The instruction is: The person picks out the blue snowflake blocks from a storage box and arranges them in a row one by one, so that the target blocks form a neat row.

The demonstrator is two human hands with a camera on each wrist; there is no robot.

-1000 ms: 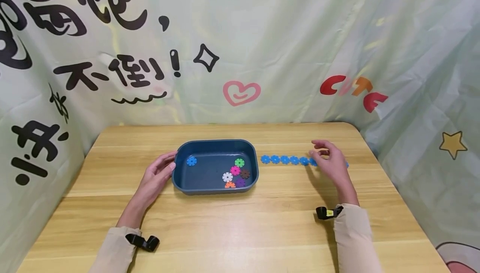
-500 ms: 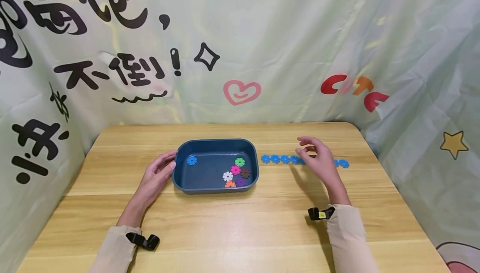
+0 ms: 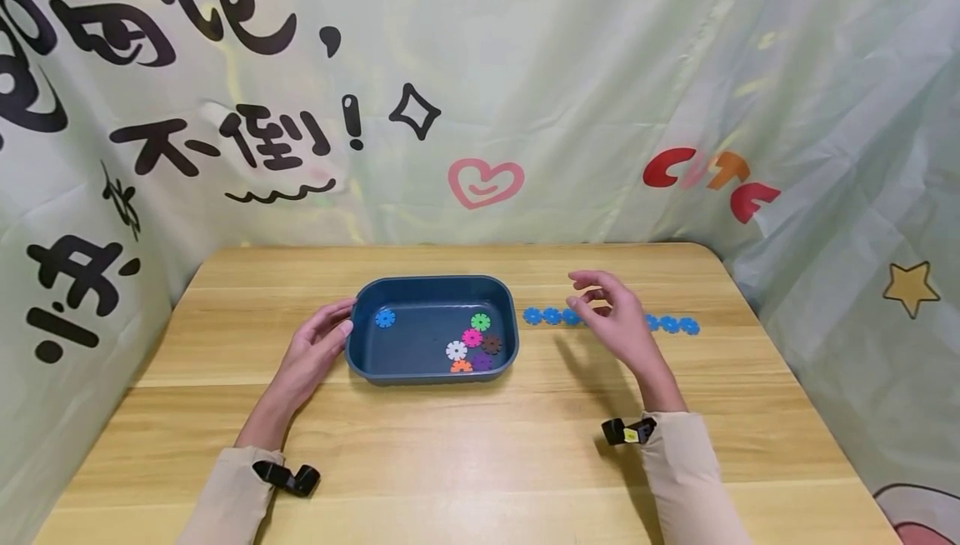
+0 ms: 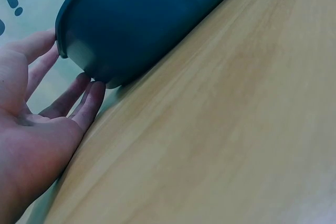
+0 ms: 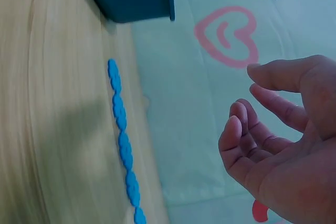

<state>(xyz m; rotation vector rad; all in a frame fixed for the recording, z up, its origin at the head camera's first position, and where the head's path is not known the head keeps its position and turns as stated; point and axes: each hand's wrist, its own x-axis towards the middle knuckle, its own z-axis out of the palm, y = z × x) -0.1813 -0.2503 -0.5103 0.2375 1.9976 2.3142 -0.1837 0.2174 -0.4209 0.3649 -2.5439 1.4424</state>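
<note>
My left hand (image 3: 313,349) rests its fingers against the left end of a dark blue tray (image 3: 420,380); in the left wrist view the fingertips (image 4: 93,90) touch the outer wall. A blue flower-shaped plastic disc (image 3: 385,318) lies at the tray's left inside. My right hand (image 3: 611,316) hovers over a row of blue notched discs (image 3: 670,324) on the table, hiding the row's middle. In the right wrist view its fingers are loosely bent, thumb (image 5: 273,74) apart from them, and nothing is between them. There the blue row (image 5: 125,150) runs from near the tray.
Single green (image 3: 481,322), pink (image 3: 472,337), white (image 3: 456,351), brown (image 3: 491,345), purple (image 3: 482,360) and orange (image 3: 461,366) discs lie in the tray's right part. Behind the wooden table (image 3: 450,462) hangs a printed cloth (image 3: 570,95).
My right hand has moved left above the blue row, uncovering its right end and covering more of its middle. The left hand has stayed at the tray.
</note>
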